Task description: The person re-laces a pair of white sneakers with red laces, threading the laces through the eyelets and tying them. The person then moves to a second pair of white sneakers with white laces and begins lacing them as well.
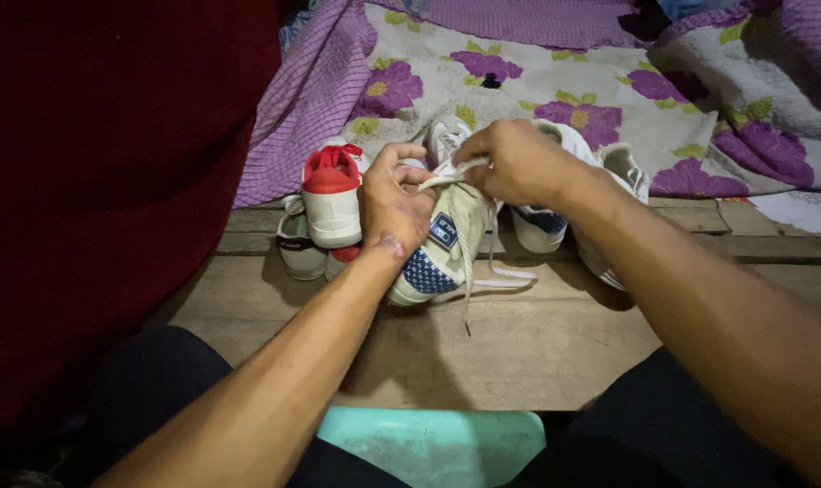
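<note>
While gripping the beige sneaker [447, 244] from its near side, held it tilted above the wooden floor [537, 352] with left hand [391, 206] fingers closed; pinched its white lace [456, 169] taut between right hand [514, 163] fingers, just above the tongue, with other shoes [331, 203] close behind.

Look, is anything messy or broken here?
Yes. The cream sneaker both hands hold has loose white laces trailing onto the wooden floor. Other sneakers lie jumbled behind it. No damage shows.
</note>
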